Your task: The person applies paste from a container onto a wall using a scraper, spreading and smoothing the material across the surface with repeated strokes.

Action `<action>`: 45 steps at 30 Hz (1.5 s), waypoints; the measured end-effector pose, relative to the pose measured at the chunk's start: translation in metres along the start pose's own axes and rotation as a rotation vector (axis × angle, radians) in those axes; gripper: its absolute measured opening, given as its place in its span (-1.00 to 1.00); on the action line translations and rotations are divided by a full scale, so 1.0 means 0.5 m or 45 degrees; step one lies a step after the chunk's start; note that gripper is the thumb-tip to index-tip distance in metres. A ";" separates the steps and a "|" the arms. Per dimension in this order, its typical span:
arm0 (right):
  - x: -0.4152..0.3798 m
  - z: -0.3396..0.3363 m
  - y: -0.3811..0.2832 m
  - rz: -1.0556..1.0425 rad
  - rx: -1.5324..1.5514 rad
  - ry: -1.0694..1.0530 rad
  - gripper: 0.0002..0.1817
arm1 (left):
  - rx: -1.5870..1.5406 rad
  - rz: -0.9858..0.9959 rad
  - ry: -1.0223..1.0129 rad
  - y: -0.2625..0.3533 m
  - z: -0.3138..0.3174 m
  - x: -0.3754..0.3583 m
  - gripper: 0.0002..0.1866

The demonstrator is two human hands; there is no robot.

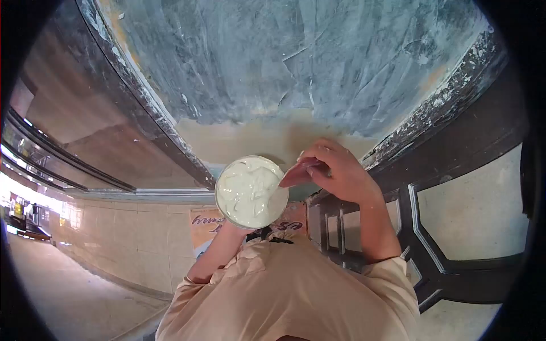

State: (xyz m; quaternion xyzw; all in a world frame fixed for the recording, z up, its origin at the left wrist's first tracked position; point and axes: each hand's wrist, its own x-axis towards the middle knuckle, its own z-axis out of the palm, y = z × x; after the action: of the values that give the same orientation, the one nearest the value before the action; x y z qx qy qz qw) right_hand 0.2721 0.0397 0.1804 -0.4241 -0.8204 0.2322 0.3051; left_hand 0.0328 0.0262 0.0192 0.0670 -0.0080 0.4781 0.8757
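Observation:
A round tub (218,200) full of thick, glossy white paste (250,190) is held up in front of my chest. My left hand (238,229) supports it from below, mostly hidden under the tub, and its fingers do not show. Over the tub's right side, my right hand (335,167) grips a flat reddish scraper (296,173) between thumb and fingers. The scraper's tip meets the tub's rim, with some white paste at its edge.
Ahead is a wall panel (318,62) with streaky grey-blue coating and a beige lower strip. Dark, paint-spattered frames (449,96) border it. A dark panelled door (438,227) stands at the right. A printed mat or sheet (205,230) lies on the tiled floor (125,227) below.

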 end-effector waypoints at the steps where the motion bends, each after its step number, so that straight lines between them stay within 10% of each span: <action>1: -0.010 0.001 0.005 0.031 -0.005 0.029 -0.72 | 0.024 -0.044 0.045 0.003 -0.003 0.004 -0.39; 21: -0.034 -0.116 0.148 0.010 -0.689 0.734 -0.83 | -0.051 -0.107 0.093 -0.043 -0.024 0.016 -0.36; 45: -0.072 -0.136 0.206 -0.058 -0.652 0.576 -0.81 | 0.129 0.019 0.247 -0.105 -0.046 0.034 -0.37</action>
State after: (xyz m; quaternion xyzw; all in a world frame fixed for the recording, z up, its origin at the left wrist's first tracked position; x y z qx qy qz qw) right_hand 0.3930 0.0725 0.1516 -0.5094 -0.7728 -0.0882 0.3681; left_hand 0.0851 0.0154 -0.0078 0.0645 0.1004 0.4886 0.8643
